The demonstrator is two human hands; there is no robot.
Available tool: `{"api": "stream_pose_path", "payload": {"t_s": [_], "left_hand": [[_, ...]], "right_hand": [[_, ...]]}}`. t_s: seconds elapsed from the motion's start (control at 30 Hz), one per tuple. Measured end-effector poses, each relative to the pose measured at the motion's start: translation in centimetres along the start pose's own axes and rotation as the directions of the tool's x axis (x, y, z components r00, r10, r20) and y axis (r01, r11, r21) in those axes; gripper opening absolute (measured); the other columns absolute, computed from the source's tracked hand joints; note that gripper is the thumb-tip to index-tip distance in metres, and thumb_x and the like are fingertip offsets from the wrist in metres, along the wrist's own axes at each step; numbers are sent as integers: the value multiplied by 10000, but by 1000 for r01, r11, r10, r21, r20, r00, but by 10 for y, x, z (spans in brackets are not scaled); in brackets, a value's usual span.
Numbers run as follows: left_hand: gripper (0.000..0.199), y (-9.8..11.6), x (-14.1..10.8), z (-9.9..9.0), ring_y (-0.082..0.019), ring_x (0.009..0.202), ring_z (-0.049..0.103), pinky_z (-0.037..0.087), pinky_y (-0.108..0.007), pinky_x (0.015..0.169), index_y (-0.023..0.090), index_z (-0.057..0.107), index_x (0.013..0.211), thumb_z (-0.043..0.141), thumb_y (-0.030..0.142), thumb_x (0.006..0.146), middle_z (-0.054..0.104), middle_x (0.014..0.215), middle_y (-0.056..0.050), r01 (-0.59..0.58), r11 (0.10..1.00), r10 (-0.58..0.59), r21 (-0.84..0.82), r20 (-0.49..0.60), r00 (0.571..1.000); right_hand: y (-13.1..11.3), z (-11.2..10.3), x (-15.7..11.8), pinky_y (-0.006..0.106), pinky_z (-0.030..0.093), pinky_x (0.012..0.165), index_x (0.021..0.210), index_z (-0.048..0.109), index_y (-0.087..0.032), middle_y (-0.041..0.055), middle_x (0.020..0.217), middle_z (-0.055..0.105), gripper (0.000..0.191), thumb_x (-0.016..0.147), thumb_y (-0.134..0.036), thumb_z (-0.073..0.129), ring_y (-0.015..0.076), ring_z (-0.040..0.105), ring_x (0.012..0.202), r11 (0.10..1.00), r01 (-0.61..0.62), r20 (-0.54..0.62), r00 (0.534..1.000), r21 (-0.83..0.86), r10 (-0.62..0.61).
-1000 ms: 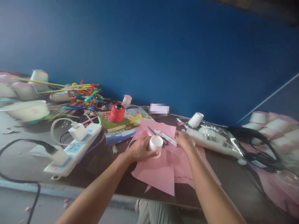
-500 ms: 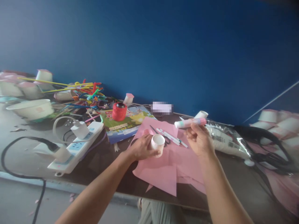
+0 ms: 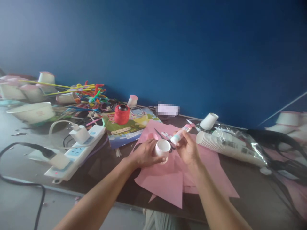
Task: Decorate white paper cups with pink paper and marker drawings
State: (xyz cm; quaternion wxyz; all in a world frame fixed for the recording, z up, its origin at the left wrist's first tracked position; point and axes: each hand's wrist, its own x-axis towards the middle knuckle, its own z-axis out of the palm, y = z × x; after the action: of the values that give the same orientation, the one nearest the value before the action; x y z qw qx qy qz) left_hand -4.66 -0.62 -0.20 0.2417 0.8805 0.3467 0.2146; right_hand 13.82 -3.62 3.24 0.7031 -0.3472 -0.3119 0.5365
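My left hand (image 3: 145,154) is wrapped round a small white paper cup (image 3: 162,152), which stands mouth up over the pink paper (image 3: 165,185). In my right hand (image 3: 187,147) is a white and pink glue stick (image 3: 181,134), tilted so that its white end points down and left, close to the cup's rim. Behind both hands lie several white pens (image 3: 166,134) and dark-handled scissors (image 3: 158,132), partly hidden by the hands and cup.
A power strip (image 3: 79,151) with plugs and cables lies left. Red thread (image 3: 122,114) stands on a booklet (image 3: 129,127). Pipe cleaners (image 3: 94,94) and a bowl (image 3: 33,112) are at far left. Right are stacked paper cups (image 3: 211,141) and a single upturned cup (image 3: 209,121).
My right hand has moved left and down, bringing the glue stick near the cup and tilting it. The stacked cups at right are more exposed. My left hand still holds its cup.
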Motion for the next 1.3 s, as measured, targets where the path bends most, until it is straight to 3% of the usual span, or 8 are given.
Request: {"api": "stream_pose_path", "payload": {"t_s": [0.2,0.43,0.6,0.73,0.9,1.03,1.17,1.3], "left_hand": [[567,2,0,0,-277,972,567,460,-413,835,157,528,1122,663,516,705,595,1076,-114,-10,1000,9,-15,-10,1000],[528,2,-1,2,-259,905,572,456,-376,766,157,538,1057,684,505,688,593,997,-95,-49,998,50,26,-44,998],[505,3,0,1,-254,891,575,454,-368,754,158,544,1035,686,497,690,599,975,-86,-66,998,66,17,-34,997],[497,7,1,-3,-251,881,580,457,-364,755,151,553,1028,698,478,683,608,963,-86,-65,998,65,13,-28,997],[446,8,0,-3,-252,869,590,464,-353,726,166,560,1004,703,439,682,614,944,-80,-49,999,50,23,-24,998],[528,4,0,2,-268,929,583,471,-380,781,155,545,1078,704,464,680,613,1002,-100,-81,996,83,23,-57,995],[577,3,0,3,-282,957,573,469,-406,818,150,528,1123,687,499,692,611,1043,-113,-83,995,85,55,-50,995],[543,5,0,1,-281,922,577,473,-408,791,147,539,1070,697,490,679,614,1005,-116,-75,996,77,58,-35,996]], "right_hand": [[11,-5,-1,237,378,462,740,553,-201,-32,647,577,266,760,-436,675,92,473,488,961,166,-17,985,-221,-174],[11,4,-8,257,421,486,803,584,-180,-10,608,569,292,849,-468,556,116,503,504,763,335,125,939,-553,-321],[15,11,-11,311,505,602,884,559,-196,31,760,630,235,843,-427,582,160,597,634,688,439,181,891,-578,-416],[20,9,-11,330,523,654,922,534,-212,33,820,633,208,852,-403,581,181,619,713,648,478,247,874,-593,-418],[20,10,-13,332,516,686,975,559,-211,46,890,646,208,857,-382,574,182,617,735,506,481,284,863,-716,-418],[18,6,-8,345,512,714,983,572,-205,60,911,669,209,837,-351,605,206,636,798,401,490,248,818,-774,-519],[12,-1,1,324,512,636,954,570,-198,59,863,668,204,823,-343,625,189,633,718,463,519,129,754,-719,-644],[6,4,-3,298,508,603,938,560,-213,34,822,658,162,844,-337,603,162,619,670,572,567,195,790,-592,-582]]}}
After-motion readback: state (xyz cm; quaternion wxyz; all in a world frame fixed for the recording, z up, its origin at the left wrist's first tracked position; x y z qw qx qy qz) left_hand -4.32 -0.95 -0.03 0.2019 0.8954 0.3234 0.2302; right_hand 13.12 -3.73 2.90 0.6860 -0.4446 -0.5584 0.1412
